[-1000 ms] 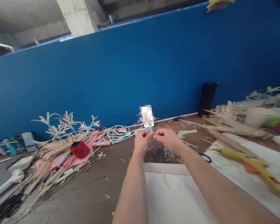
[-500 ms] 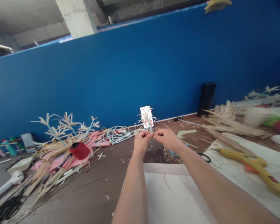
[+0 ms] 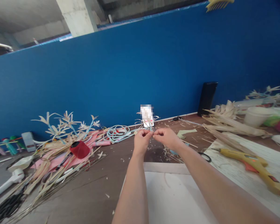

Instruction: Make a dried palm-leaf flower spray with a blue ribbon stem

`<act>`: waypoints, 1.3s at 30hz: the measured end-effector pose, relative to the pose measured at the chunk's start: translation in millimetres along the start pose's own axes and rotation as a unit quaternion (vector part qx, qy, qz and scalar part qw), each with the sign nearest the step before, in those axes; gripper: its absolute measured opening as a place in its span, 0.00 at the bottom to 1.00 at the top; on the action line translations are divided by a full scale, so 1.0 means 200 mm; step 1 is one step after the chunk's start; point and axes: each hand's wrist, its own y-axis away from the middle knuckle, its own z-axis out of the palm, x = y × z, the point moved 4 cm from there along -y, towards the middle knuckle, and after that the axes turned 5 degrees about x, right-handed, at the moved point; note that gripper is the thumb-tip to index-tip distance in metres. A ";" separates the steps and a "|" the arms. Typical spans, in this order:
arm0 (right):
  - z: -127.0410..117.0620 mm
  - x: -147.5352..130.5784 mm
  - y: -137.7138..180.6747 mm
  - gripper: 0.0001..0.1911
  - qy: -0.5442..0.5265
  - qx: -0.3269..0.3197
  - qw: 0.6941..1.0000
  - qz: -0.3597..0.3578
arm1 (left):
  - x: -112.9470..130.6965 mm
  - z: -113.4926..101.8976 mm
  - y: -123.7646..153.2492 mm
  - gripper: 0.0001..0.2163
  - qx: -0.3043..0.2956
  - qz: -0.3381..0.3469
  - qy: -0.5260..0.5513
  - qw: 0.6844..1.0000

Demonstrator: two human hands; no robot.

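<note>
Between my fingertips stands a handmade flower point(image 3: 150, 126) with pale, thin petals and a light blue stem. My left hand point(image 3: 142, 139) pinches the stem low down, thumb and forefinger together. Close against it, my right hand point(image 3: 167, 137) is also closed in a pinch at the same stem. The exact spot where the fingers meet is small and partly hidden. Behind the flower a phone point(image 3: 150, 124) leans on the blue partition, its screen partly blurred out.
To the left are finished flowers point(image 3: 68, 119), a red thread cone point(image 3: 80, 150), dried strips and a coil of light blue cord point(image 3: 116, 134). A yellow glue gun point(image 3: 245, 158) lies on paper at right, near dried husks point(image 3: 238, 124). A white tray point(image 3: 168, 168) sits below my forearms.
The view has shifted very slightly. Both hands keep their pinch at the flower's stem with hardly any visible movement.
</note>
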 end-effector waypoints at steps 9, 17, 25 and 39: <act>0.00 0.00 0.00 0.13 0.009 0.001 1.000 0.002 | 0.02 0.00 0.00 0.10 0.009 0.022 -0.011 1.000; -0.01 -0.01 0.00 0.12 0.018 0.007 1.000 0.023 | 0.03 0.00 0.00 0.09 0.014 0.028 -0.033 0.999; -0.01 0.00 0.00 0.11 0.022 0.025 0.999 0.026 | -0.01 0.01 0.01 0.13 -0.006 -0.019 0.031 0.999; -0.04 0.01 -0.01 0.13 0.042 0.036 0.997 0.055 | 0.02 0.01 0.01 0.07 -0.048 0.078 -0.040 0.995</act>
